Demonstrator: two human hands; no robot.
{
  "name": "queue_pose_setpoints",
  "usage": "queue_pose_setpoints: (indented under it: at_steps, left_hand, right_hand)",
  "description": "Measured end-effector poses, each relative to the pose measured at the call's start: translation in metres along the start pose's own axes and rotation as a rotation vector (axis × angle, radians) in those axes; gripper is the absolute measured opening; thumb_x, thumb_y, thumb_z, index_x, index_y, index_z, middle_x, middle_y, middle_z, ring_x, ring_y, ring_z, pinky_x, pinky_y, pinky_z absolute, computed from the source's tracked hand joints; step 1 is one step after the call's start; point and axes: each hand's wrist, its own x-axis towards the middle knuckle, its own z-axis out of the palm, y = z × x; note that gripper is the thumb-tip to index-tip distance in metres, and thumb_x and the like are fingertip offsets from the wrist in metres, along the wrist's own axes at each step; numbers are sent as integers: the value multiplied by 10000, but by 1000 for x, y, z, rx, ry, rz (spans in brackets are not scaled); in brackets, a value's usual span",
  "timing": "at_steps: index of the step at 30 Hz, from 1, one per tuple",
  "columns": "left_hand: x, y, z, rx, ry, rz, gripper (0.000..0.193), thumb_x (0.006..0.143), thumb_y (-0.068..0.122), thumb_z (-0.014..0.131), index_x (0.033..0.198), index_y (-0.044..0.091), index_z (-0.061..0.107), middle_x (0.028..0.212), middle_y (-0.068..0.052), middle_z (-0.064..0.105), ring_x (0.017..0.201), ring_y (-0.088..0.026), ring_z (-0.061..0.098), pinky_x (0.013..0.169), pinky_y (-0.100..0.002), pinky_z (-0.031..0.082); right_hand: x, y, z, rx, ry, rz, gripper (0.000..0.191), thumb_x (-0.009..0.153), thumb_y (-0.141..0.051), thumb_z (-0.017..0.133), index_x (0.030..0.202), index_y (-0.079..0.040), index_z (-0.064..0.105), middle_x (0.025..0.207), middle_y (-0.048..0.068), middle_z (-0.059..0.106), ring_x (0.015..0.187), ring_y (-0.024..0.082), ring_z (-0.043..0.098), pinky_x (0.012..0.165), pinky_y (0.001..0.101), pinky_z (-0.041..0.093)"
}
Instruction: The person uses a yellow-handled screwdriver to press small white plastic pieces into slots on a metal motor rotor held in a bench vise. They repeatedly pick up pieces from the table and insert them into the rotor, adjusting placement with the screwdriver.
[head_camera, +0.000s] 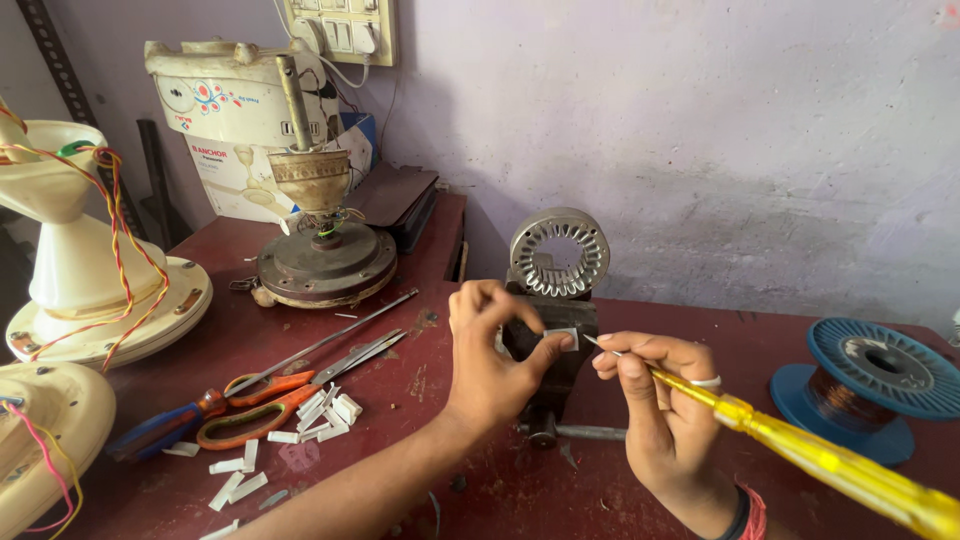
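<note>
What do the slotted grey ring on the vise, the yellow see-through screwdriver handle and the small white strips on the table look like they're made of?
Slotted grey ring: bare metal, dull grey sheen, probably stacked steel.
Yellow see-through screwdriver handle in the right hand: clear glossy plastic, light passes through.
Small white strips: thin, flat, matte, likely paper or plastic sheet; the left hand pinches one.

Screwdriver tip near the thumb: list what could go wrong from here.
1. The yellow screwdriver in the right hand points at the small white slip pinched by the left hand; a slip of the tip could jab the thumb.
2. The stator ring stands upright on the small vise; a push might knock it over.
</note>
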Motion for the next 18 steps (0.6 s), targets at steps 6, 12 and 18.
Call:
queue_pose_setpoints:
  at_steps: [6, 12, 18]
  left_hand:
    - [12, -8, 8, -342, -141, -545, 851, 611, 256, 969, 1158, 20, 361, 1056, -109, 494, 994, -195, 539, 840, -369, 561]
    - [25, -18, -3, -402, -398, -602, 871, 646, 288, 930, 1231, 41, 333, 1125, -141, 628, 1050, -182, 669, 891, -310, 587]
    - [18, -23, 0, -439, -384, -515, 818, 695, 309, 911, 1218, -16, 371, 1078, -163, 664, 984, -186, 686, 829, -320, 604]
  right_hand:
    - [-6, 7, -1, 3, 0, 12, 166, 1081, -60, 550, 1214, -19, 459, 1200, 193, 686, 1010, 170, 690, 937, 333, 590]
    - [-9, 3, 4, -25, -37, 46, 144, 1063, -53, 557, 1185, 6, 506, 1209, 200, 695, 1040, 198, 719, 962, 344, 604]
    - [3, -17, 7, -296, -70, 1, 127, 1022, -54, 631, 1106, 39, 654, 1146, 157, 735, 991, 179, 754, 867, 282, 620]
